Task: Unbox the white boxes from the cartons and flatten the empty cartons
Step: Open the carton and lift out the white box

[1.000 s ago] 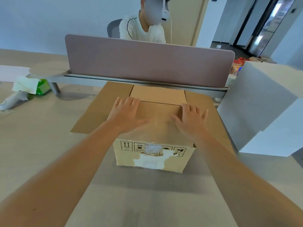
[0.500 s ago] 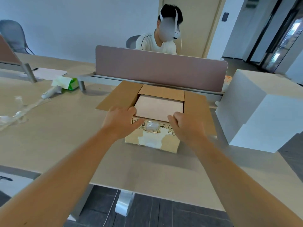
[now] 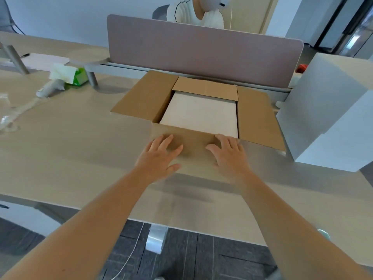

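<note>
Carton (image 3: 193, 150), brown corrugated, stood on the pale wood desk (image 3: 80, 158) against the mauve divider screen (image 3: 201, 47), its top open. Against half a second before, the near flap (image 3: 191, 146) had been folded out and down toward the person, covering the front face where handling symbols and torn tape had shown; both hands had gone from curled over the front rim to flat on that flap. Left hand (image 3: 159, 156): fingers straight and spread, palm pressing the near flap, grasping nothing. Right hand (image 3: 229, 154): the same, fingers spread and flat on the flap near its right end. Left flap (image 3: 143, 98) and right flap (image 3: 258, 118) lay splayed outward; the far flap (image 3: 205, 87) leaned in over the opening. White box (image 3: 199, 116) sat inside the carton, flat top facing up, more of that top exposed than before; its top looked nearly square, so no long axis could be told. Left of the carton, well apart: a green tissue pack (image 3: 76, 75) and a pale handheld device (image 3: 49, 88). Right of the carton, just beside the right flap: a large white block (image 3: 333, 110). Behind the screen: a seated person in a white top (image 3: 193, 15).
</note>
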